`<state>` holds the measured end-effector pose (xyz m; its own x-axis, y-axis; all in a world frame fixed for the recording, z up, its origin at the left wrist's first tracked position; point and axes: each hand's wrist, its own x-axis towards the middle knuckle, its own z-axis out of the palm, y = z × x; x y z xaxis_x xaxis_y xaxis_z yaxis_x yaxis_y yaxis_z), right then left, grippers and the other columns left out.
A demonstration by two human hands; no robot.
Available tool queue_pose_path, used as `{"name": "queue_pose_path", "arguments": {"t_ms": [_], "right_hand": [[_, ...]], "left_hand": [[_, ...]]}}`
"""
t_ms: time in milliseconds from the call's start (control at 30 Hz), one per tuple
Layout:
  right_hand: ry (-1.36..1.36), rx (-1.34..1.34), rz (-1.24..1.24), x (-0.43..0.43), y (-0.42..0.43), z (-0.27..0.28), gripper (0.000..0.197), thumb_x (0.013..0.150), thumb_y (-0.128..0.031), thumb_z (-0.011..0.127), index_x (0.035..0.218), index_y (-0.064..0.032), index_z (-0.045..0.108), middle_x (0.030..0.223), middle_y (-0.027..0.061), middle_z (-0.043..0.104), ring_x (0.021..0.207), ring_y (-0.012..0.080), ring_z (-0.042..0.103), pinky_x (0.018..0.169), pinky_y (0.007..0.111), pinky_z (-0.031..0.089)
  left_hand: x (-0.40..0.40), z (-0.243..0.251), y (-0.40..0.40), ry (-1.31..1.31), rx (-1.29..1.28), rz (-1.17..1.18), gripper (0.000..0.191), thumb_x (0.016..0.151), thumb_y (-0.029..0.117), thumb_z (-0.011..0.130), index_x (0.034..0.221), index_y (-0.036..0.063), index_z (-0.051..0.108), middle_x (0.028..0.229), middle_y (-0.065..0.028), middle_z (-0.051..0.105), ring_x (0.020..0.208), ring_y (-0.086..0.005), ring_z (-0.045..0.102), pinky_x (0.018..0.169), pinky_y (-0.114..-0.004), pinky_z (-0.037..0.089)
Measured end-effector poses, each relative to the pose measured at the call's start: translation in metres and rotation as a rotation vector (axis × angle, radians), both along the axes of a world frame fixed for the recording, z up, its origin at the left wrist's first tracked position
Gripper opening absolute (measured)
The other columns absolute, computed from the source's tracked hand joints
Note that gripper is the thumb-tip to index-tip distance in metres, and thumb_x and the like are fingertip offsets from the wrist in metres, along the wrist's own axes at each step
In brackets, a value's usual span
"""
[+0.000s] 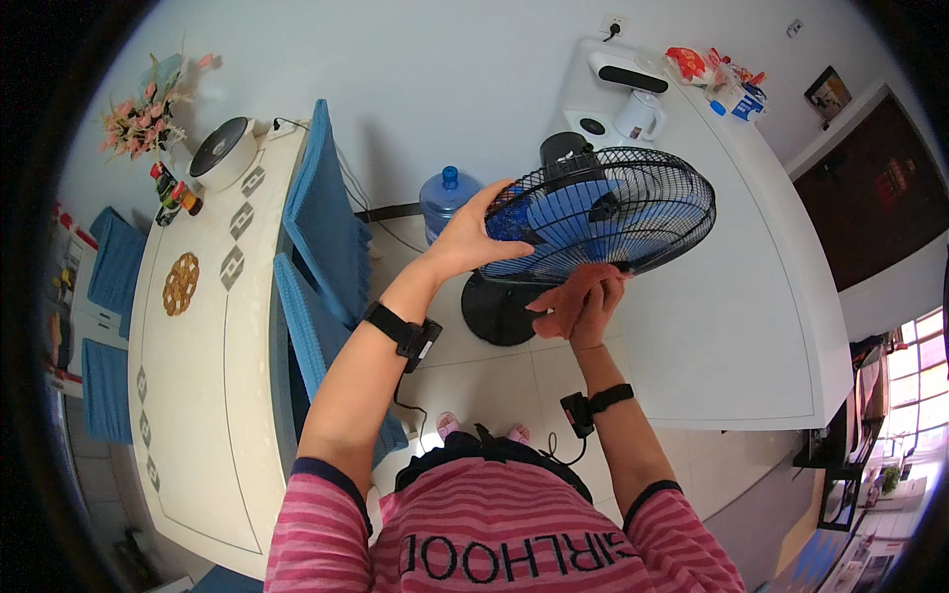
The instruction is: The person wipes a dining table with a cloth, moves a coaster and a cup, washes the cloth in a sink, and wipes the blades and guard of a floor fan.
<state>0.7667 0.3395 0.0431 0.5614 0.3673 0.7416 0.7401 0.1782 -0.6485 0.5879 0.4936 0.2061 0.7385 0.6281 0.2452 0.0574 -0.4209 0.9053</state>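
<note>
A pedestal fan with a black wire guard and blue blades [571, 207] stands in front of me, its head tilted. My left hand [474, 237] grips the left rim of the guard, with thumb and fingers spread around it. In my right hand [597, 307] is a reddish-brown cloth [571, 300], pressed against the lower edge of the guard. The fan's round black base [500, 315] rests on the tiled floor, and its pole is largely hidden behind the guard and my hands.
To the right is a white counter [734, 348] with a white kettle [639, 117] and packages at the back. Blue-covered chairs [319, 215] line the dining table [200, 415] at left. A blue water bottle [448, 194] stands by the wall, near a trailing cable.
</note>
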Motion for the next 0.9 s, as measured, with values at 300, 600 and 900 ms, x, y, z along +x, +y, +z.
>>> {"name": "queue_pose_path", "arguments": {"t_ms": [300,600,900], "right_hand": [[-0.496,-0.003,-0.042,-0.044,0.027,0.124,0.031,0.079,-0.012,0.062,0.11,-0.0082,0.058,0.12,0.0104,0.049,0.109,0.0279,0.047,0.092,0.045,0.037],[-0.772,-0.307,-0.119,-0.06,0.039,0.162,0.031,0.074,-0.014,0.062,0.104,-0.0154,0.067,0.11,-0.0007,0.059,0.105,0.0233,0.05,0.09,0.043,0.033],[-0.865,-0.201,-0.036,-0.022,0.019,0.084,0.048,0.066,-0.039,0.071,0.107,-0.0135,0.066,0.108,0.0033,0.059,0.099,0.0308,0.053,0.09,0.049,0.038]], "left_hand": [[-0.004,0.008,0.007,0.102,-0.114,-0.12,0.064,0.09,0.042,0.054,0.139,0.0043,0.036,0.137,-0.0185,0.043,0.128,-0.0274,0.04,0.106,-0.033,0.03],[-0.006,0.005,0.014,0.07,-0.097,-0.185,0.049,0.098,0.032,0.037,0.139,0.0047,0.035,0.137,-0.0162,0.045,0.126,-0.0262,0.042,0.105,-0.032,0.03],[-0.007,-0.003,0.015,0.086,0.064,-0.159,0.056,0.099,0.04,0.036,0.139,0.0016,0.033,0.137,-0.0175,0.043,0.129,-0.0257,0.038,0.107,-0.033,0.027]]}}
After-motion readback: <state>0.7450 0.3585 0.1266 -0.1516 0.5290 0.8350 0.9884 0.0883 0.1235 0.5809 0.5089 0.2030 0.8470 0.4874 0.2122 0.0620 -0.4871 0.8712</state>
